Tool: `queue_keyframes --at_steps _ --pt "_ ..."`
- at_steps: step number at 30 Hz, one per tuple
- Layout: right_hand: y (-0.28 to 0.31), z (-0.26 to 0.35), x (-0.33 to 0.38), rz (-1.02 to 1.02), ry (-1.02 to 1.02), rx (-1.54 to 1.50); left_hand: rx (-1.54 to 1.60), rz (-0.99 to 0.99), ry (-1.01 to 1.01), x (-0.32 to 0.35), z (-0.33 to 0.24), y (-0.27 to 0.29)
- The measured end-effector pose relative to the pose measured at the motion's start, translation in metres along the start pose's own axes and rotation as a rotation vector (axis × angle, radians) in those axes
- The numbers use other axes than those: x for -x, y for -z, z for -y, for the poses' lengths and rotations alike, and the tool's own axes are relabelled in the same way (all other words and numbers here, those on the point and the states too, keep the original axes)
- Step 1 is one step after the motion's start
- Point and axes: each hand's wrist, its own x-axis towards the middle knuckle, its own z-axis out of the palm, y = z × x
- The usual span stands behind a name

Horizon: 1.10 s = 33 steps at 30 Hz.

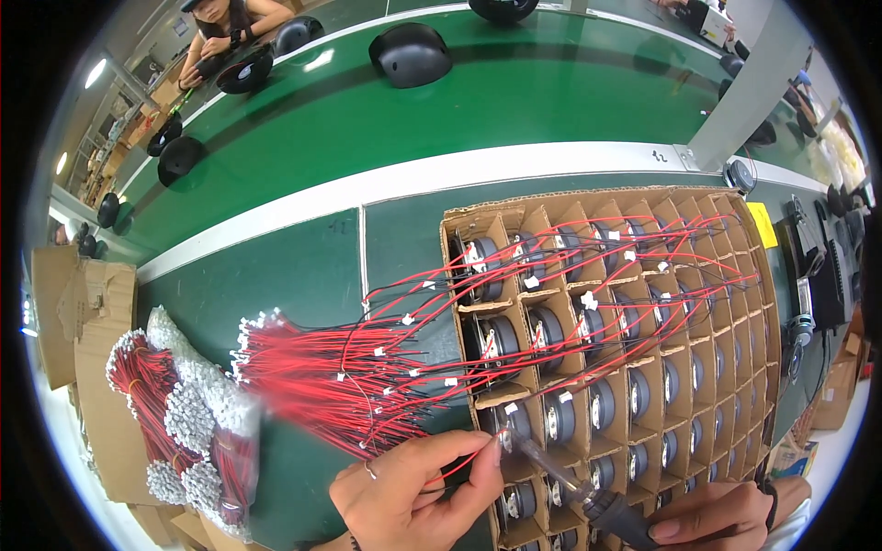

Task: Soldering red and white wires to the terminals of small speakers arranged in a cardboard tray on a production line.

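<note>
A thin red wire point(459, 466) is pinched between the thumb and forefinger of my left hand point(409, 491), at the left edge of a divided cardboard box point(457, 219). My right hand point(717, 516) grips the dark handle of a soldering iron point(623, 516). Its tip reaches up and left to a small round speaker point(511, 421) in a cell right by my left fingertips; whether tip and wire touch is too small to tell. More speakers point(558, 418) stand on edge in the cells. Red and black wires with white connectors run over the upper rows.
A loose pile of red and black wires point(312, 367) lies left of the box. Farther left are bagged wire bundles point(197, 413) and cardboard point(101, 367). Beyond a white rail point(514, 163), a green conveyor point(303, 138) carries black domed shells point(411, 55). Another person point(230, 28) sits across it.
</note>
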Motion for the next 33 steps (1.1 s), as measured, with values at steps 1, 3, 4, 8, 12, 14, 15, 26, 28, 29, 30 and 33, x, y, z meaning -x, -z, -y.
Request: queue_keyframes --at_steps 1,3,4,8,12,14,15,26,28,29,30,33 --pt "0.0 0.0 0.0 0.005 0.002 0.001 0.004 -0.01 0.013 0.001 -0.001 0.001" --pt "0.0 -0.001 0.0 0.017 0.04 0.043 -0.005 -0.006 0.004 0.001 -0.002 0.004" --pt "-0.002 -0.003 -0.001 0.018 0.04 0.043 -0.01 0.002 -0.004 0.001 -0.002 0.004" --pt "-0.001 -0.009 0.001 -0.04 0.254 0.145 0.011 -0.009 0.01 0.002 0.0 -0.001" --pt "-0.002 -0.009 0.0 -0.019 0.265 0.155 -0.004 0.002 0.003 0.002 -0.003 0.002" --pt "-0.006 -0.01 -0.009 -0.088 0.399 0.209 -0.002 0.002 0.011 0.001 -0.003 0.002" --pt "-0.008 -0.009 -0.013 -0.157 0.532 0.265 -0.005 0.008 0.005 0.001 -0.003 0.002" --pt "-0.006 -0.007 -0.014 -0.098 0.498 0.233 -0.009 0.003 0.008 0.001 -0.002 0.002" --pt "-0.006 -0.003 -0.023 -0.164 0.685 0.36 -0.016 0.013 -0.017 0.0 -0.002 0.002" --pt "-0.005 -0.003 -0.026 -0.183 0.767 0.47 -0.015 0.014 -0.017 0.001 -0.002 0.002" --pt "-0.004 -0.003 -0.027 -0.2 0.85 0.58 -0.006 0.007 -0.001 0.002 -0.002 0.001" --pt "-0.004 -0.002 -0.022 -0.157 0.77 0.499 -0.003 0.005 0.003 0.001 -0.001 0.002"
